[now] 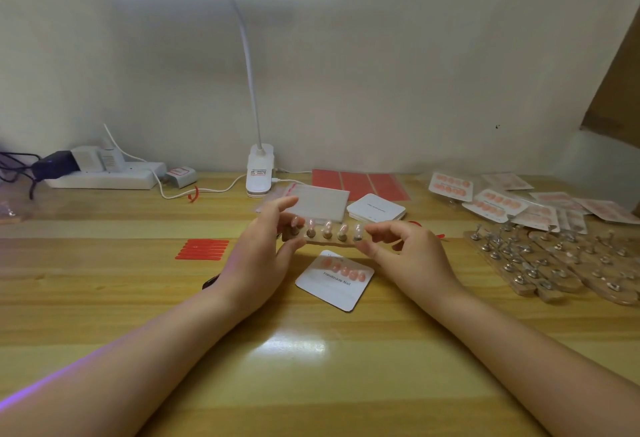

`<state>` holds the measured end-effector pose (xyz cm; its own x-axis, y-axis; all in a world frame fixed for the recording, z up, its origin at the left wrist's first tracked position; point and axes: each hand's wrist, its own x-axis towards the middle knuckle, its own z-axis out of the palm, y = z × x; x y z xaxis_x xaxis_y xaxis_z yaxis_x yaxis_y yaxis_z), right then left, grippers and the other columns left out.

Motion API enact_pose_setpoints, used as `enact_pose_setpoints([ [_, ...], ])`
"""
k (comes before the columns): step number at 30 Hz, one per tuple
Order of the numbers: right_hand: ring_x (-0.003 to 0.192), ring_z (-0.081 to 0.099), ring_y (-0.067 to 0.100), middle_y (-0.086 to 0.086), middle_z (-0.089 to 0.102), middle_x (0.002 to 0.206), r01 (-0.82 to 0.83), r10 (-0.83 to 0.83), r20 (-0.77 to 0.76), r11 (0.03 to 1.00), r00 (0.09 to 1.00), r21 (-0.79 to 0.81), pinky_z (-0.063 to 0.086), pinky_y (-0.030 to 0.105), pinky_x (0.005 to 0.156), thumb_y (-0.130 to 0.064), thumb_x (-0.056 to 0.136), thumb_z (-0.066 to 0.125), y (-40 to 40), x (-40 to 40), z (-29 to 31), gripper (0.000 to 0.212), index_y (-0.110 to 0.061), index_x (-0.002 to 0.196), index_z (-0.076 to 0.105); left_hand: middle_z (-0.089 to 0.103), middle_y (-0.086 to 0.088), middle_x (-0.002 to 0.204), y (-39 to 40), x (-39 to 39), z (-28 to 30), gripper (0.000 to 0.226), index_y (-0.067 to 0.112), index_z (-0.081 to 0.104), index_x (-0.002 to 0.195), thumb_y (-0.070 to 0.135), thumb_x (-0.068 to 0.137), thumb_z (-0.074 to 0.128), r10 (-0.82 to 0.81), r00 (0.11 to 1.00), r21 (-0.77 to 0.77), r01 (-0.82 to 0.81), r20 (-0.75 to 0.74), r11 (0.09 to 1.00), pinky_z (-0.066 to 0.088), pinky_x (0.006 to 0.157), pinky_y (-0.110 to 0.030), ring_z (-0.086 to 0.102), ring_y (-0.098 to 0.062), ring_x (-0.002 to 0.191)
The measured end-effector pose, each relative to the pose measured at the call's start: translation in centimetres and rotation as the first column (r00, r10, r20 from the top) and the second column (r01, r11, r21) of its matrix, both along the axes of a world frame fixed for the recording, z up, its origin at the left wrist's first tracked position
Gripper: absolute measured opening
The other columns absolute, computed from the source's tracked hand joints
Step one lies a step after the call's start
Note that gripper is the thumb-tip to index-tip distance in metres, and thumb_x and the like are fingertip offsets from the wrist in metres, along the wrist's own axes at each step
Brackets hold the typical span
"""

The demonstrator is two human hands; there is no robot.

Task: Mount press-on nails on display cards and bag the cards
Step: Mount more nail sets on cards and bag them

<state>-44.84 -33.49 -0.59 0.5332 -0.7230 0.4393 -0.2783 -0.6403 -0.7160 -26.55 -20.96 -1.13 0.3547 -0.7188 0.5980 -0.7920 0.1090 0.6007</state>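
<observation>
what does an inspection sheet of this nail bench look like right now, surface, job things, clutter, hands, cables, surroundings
surface: wooden table, glare patch near the front.
job's things: nail holder strip with five nails, held above the display card that carries one row of nails; blank card stack; clear bags; bagged cards; empty holder strips.
clutter: red adhesive strips; red sheets.
grippers: left hand grips the strip's left end; right hand pinches its right end.
cables: white lamp cable; black cords at the power strip.
surroundings: clip-on lamp, lit; white wall.
</observation>
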Motion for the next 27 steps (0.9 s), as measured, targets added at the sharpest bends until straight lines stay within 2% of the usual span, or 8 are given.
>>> enact_pose_setpoints([
  [7, 0.074, 0.051, -0.008, -0.016, 0.057, 0.080, 0.006, -0.006, -0.018, 1.000, 1.000, 0.020, 0.038, 0.004, 0.066, -0.032, 0.085, 0.071, -0.1, 0.3, 0.0, 0.016, -0.021, 0.095, 0.067, 0.063, -0.002, 0.115, -0.2, 0.1, 0.1, 0.059, 0.018, 0.041, 0.141, 0.005, 0.089, 0.065, 0.019, 0.998, 0.027, -0.017, -0.055, 0.999, 0.046, 0.101, -0.028, 0.060, -0.011, 0.111],
  [9, 0.076, 0.052, -0.006, -0.015, 0.058, 0.081, 0.015, -0.014, -0.016, 0.999, 1.000, 0.035, 0.038, 0.005, 0.064, -0.033, 0.085, 0.070, -0.2, 0.2, 0.0, 0.015, -0.022, 0.094, 0.066, 0.060, -0.001, 0.122, -0.3, 0.2, 0.1, 0.062, 0.018, 0.037, 0.145, 0.000, 0.091, 0.060, -0.013, 0.998, 0.046, 0.016, -0.063, 0.999, 0.042, 0.103, -0.021, 0.056, -0.009, 0.118],
  [14, 0.092, 0.055, 0.008, -0.015, 0.061, 0.088, 0.064, -0.060, -0.054, 0.996, 0.997, 0.063, 0.040, 0.020, 0.071, -0.036, 0.086, 0.070, -0.9, 0.3, -0.3, 0.013, -0.026, 0.093, 0.066, 0.028, 0.012, 0.150, -0.7, 0.6, -0.4, 0.086, 0.030, -0.004, 0.153, -0.013, 0.091, 0.037, -0.131, 0.982, 0.314, 0.169, -0.139, 0.934, 0.024, 0.098, 0.003, 0.035, 0.002, 0.133],
  [18, 0.104, 0.053, 0.016, -0.011, 0.059, 0.092, 0.104, -0.099, -0.111, 0.994, 0.989, 0.041, 0.045, 0.033, 0.087, -0.033, 0.086, 0.070, -1.0, 0.4, -0.4, 0.024, -0.017, 0.105, 0.069, 0.012, 0.016, 0.159, -0.9, 0.7, -0.3, 0.090, 0.035, -0.022, 0.148, -0.011, 0.091, 0.032, -0.159, 0.967, 0.404, 0.230, -0.201, 0.885, 0.023, 0.105, -0.008, 0.032, -0.001, 0.138],
  [20, 0.102, 0.056, 0.016, -0.017, 0.055, 0.085, 0.106, -0.101, -0.147, 0.994, 0.984, 0.030, 0.046, 0.035, 0.090, -0.032, 0.086, 0.071, -1.0, 0.4, -0.4, 0.022, -0.017, 0.102, 0.071, 0.011, 0.011, 0.161, -0.8, 0.2, 0.0, 0.090, 0.033, -0.021, 0.149, -0.010, 0.091, 0.032, -0.138, 0.972, 0.397, 0.205, -0.191, 0.894, 0.020, 0.111, -0.016, 0.027, -0.003, 0.141],
  [22, 0.095, 0.056, 0.016, -0.021, 0.051, 0.077, 0.107, -0.109, -0.185, 0.994, 0.977, -0.017, 0.045, 0.038, 0.093, -0.029, 0.085, 0.072, -1.0, 0.4, -0.4, 0.016, -0.015, 0.094, 0.072, 0.023, 0.006, 0.158, -0.4, -0.3, 0.2, 0.086, 0.029, -0.010, 0.153, -0.008, 0.089, 0.036, -0.057, 0.996, 0.340, 0.078, -0.070, 0.937, 0.022, 0.110, -0.021, 0.027, -0.009, 0.142],
  [24, 0.092, 0.056, 0.016, -0.020, 0.050, 0.073, 0.114, -0.121, -0.194, 0.992, 0.973, -0.049, 0.043, 0.041, 0.096, -0.026, 0.085, 0.072, -0.9, 0.4, -0.4, 0.016, -0.011, 0.091, 0.072, 0.045, 0.004, 0.141, 0.2, -0.7, 0.5, 0.080, 0.026, 0.008, 0.153, -0.003, 0.087, 0.042, 0.038, 0.997, 0.227, -0.053, 0.067, 0.972, 0.036, 0.102, -0.028, 0.044, -0.015, 0.129],
  [27, 0.097, 0.058, 0.020, -0.016, 0.051, 0.075, 0.122, -0.129, -0.209, 0.991, 0.969, -0.046, 0.044, 0.042, 0.096, -0.028, 0.087, 0.070, -0.8, 0.4, -0.2, 0.020, -0.011, 0.097, 0.072, 0.051, 0.011, 0.122, 0.9, -1.3, 0.7, 0.073, 0.030, 0.015, 0.149, 0.002, 0.088, 0.043, -0.004, 0.996, 0.213, -0.016, 0.091, 0.977, 0.046, 0.087, -0.027, 0.056, -0.007, 0.106],
])
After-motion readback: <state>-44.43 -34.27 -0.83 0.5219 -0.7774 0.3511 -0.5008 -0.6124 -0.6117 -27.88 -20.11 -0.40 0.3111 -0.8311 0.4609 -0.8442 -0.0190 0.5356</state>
